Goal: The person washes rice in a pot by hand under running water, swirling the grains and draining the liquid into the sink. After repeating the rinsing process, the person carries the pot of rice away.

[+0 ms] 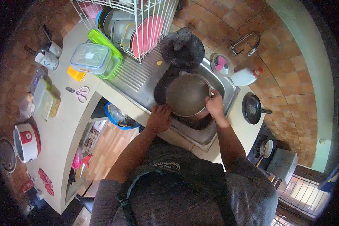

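A round metal pot (188, 94) is held over the sink (229, 98), its wide, brownish face towards me. My right hand (214, 104) is closed on a handle at the pot's right side. At the lower left of the pot, my left hand (160, 118) has its fingers curled against the edge; what its fingertips grip is partly hidden. Behind the pot sits a dark, rough stone mortar (188, 52) with a pestle-like piece on it. A small bowl (216, 67) with a pink sponge (220, 62) stands at the sink's back right corner.
A white bottle with a red cap (245, 77) lies near the faucet (248, 45). Right of the sink is a black frying pan (251, 108). To the left are a dish rack (139, 34), stacked plastic containers (90, 57) and pink-handled scissors (81, 92).
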{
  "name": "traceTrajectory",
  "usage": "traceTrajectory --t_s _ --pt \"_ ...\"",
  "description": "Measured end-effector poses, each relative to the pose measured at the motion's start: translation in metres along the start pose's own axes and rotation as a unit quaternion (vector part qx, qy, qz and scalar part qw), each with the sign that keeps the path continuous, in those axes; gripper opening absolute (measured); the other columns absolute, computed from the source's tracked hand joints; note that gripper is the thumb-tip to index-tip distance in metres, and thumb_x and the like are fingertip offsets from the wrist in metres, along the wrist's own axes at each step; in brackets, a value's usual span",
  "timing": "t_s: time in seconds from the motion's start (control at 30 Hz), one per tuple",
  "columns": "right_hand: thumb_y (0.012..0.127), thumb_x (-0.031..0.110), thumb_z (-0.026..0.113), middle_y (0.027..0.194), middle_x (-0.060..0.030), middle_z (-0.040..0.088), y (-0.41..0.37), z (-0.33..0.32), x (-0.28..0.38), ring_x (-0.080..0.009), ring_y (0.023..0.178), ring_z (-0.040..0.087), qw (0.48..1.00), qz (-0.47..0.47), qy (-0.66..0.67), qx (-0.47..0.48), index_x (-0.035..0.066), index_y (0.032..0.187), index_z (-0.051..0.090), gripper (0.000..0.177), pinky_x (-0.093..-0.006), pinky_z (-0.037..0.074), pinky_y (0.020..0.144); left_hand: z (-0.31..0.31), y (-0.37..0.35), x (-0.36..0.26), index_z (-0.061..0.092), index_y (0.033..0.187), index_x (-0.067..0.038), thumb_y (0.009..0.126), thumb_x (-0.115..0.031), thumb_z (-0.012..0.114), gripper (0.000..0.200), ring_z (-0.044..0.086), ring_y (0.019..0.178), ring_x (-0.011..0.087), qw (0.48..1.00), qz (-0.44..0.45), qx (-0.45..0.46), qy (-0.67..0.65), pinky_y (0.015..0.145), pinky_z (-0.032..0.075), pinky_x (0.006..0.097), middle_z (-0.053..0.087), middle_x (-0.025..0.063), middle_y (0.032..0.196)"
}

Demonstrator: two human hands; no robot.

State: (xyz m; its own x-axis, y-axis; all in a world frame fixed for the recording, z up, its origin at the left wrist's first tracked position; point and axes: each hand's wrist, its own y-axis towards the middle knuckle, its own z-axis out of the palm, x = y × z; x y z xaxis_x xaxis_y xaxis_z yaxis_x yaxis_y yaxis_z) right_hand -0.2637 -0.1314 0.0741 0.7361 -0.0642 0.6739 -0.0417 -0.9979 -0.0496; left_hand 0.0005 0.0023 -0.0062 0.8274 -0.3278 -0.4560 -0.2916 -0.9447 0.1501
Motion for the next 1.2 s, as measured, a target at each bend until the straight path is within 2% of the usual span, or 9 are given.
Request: traceTrajectory --t_s 0.37,0.43,0.57,0.63,0.73,0.93,1.07,1.13,1.2 --pt "0.078 -0.001 0.059 0.098 -0.0213 0.072 -0.002 -0.005 0.011 -0.0316 0.091 0.071 1.0 -0.024 0.005 0.018 -0.006 0.122 0.06 0.044 -0.0381 0.053 0.083 0.005 -0.001 0.002 0.056 0.131 -0.006 0.083 -0.028 0.063 0.053 0.047 0.131 0.0336 1.0 0.012 -0.003 0.005 0.112 0.031 0.0577 0.057 0.014 0.137" --pt "0.078 0.005 0.066 0.106 -0.0265 0.071 0.0 -0.004 0.003 -0.0388 0.103 0.07 0.999 -0.022 0.024 0.029 -0.003 0.127 0.06 0.05 -0.0422 0.053 0.091 0.005 -0.001 0.003 0.056 0.131 -0.006 0.083 -0.028 0.064 0.054 0.047 0.131 0.0335 1.0 0.011 0.005 -0.001 0.112 0.031 0.0577 0.057 0.0137 0.137" --pt "0.077 0.005 0.065 0.107 -0.0261 0.071 0.001 -0.006 -0.009 -0.0399 0.103 0.07 0.999 -0.028 0.01 0.032 -0.002 0.127 0.06 0.051 -0.0421 0.054 0.091 0.003 -0.001 0.002 0.056 0.133 -0.006 0.082 -0.027 0.065 0.056 0.049 0.129 0.0339 1.0 0.01 0.025 0.014 0.111 0.032 0.0582 0.058 0.0139 0.136" --pt "0.078 -0.006 0.057 0.1 -0.0177 0.073 0.002 -0.003 -0.018 -0.0255 0.092 0.07 1.0 -0.017 -0.005 0.022 -0.005 0.122 0.061 0.044 -0.034 0.053 0.085 0.008 -0.002 0.004 0.057 0.131 -0.005 0.081 -0.027 0.065 0.055 0.049 0.129 0.0344 1.0 0.023 -0.007 -0.001 0.111 0.033 0.0578 0.058 0.0138 0.136" --pt "0.078 -0.007 0.056 0.103 -0.0158 0.072 0.001 -0.005 -0.022 -0.0217 0.095 0.069 0.999 -0.031 0.018 0.01 -0.006 0.122 0.06 0.044 -0.0316 0.051 0.087 0.005 -0.001 0.003 0.058 0.128 -0.005 0.08 -0.026 0.066 0.053 0.05 0.128 0.0348 0.998 0.03 -0.041 -0.021 0.11 0.034 0.0571 0.059 0.0135 0.135" --pt "0.078 -0.007 0.055 0.107 -0.0159 0.071 -0.003 -0.01 -0.021 -0.02 0.098 0.067 0.994 -0.034 0.102 0.001 -0.009 0.122 0.059 0.044 -0.0303 0.05 0.089 0.003 -0.001 0.004 0.058 0.124 -0.005 0.08 -0.024 0.065 0.048 0.052 0.126 0.0344 0.997 0.03 -0.062 -0.027 0.11 0.035 0.0552 0.059 0.0148 0.132" --pt "0.079 -0.006 0.055 0.103 -0.0166 0.072 -0.014 -0.034 0.01 -0.021 0.094 0.069 0.998 -0.033 0.046 0.002 -0.009 0.125 0.059 0.046 -0.0311 0.052 0.086 -0.001 0.0 0.004 0.058 0.125 -0.005 0.081 -0.022 0.063 0.047 0.053 0.124 0.0343 0.993 0.025 -0.098 -0.068 0.11 0.035 0.0549 0.059 0.0169 0.129" --pt "0.078 -0.002 0.057 0.1 -0.0181 0.073 -0.026 -0.049 0.04 -0.0222 0.088 0.07 0.999 0.035 0.035 0.022 -0.008 0.126 0.06 0.048 -0.0327 0.053 0.08 0.001 -0.001 0.005 0.058 0.125 -0.006 0.081 -0.022 0.063 0.047 0.053 0.123 0.0348 0.993 0.023 -0.094 -0.072 0.109 0.035 0.0553 0.06 0.0168 0.127" --pt "0.078 -0.001 0.059 0.097 -0.0188 0.073 -0.031 -0.054 0.043 -0.0222 0.084 0.07 1.0 -0.002 0.026 -0.005 -0.008 0.125 0.06 0.048 -0.033 0.053 0.078 0.001 -0.001 0.007 0.058 0.126 -0.006 0.081 -0.022 0.062 0.048 0.053 0.122 0.0352 0.993 0.022 -0.091 -0.074 0.109 0.036 0.0557 0.06 0.0168 0.125"
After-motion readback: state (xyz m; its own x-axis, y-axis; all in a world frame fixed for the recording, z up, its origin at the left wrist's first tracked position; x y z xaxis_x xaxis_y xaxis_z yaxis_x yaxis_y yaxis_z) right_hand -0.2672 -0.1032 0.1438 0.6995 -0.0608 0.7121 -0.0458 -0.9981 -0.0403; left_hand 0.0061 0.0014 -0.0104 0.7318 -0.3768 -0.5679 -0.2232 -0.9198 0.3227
